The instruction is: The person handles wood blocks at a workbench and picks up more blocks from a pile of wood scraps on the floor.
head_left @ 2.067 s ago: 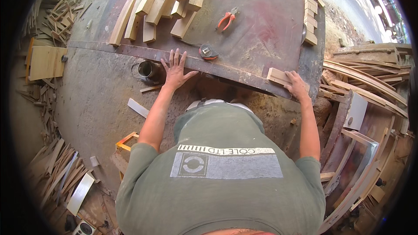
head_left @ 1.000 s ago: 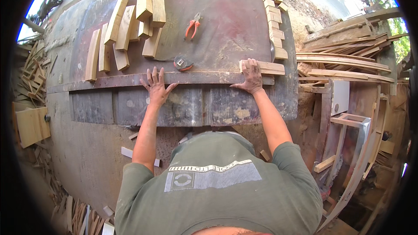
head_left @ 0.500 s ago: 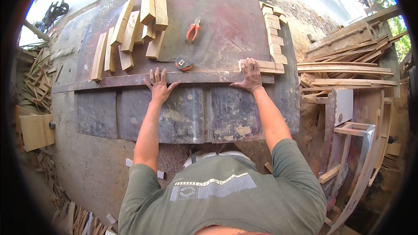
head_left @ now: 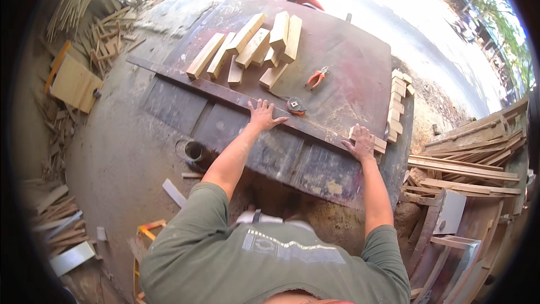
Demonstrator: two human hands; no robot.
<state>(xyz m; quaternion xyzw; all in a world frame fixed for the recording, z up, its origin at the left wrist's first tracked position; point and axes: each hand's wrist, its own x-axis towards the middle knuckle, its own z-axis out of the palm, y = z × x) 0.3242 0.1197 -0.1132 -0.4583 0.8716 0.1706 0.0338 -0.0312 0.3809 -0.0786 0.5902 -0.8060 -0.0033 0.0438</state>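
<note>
While the left hand (head_left: 262,116) is spread open with fingers apart on the dark strip (head_left: 169,75) along the near side of the table (head_left: 351,62), the right hand (head_left: 363,144) is laid over a short wooden block (head_left: 380,146) near that strip's right end; whether the block is gripped or merely pressed cannot be told. Just beyond the left hand, a tape measure (head_left: 296,106) is set down, with orange-handled pliers (head_left: 317,78) placed farther back. To the left, longer wooden pieces (head_left: 245,34) are piled, while smaller blocks (head_left: 396,101) are lined up along the right side.
</note>
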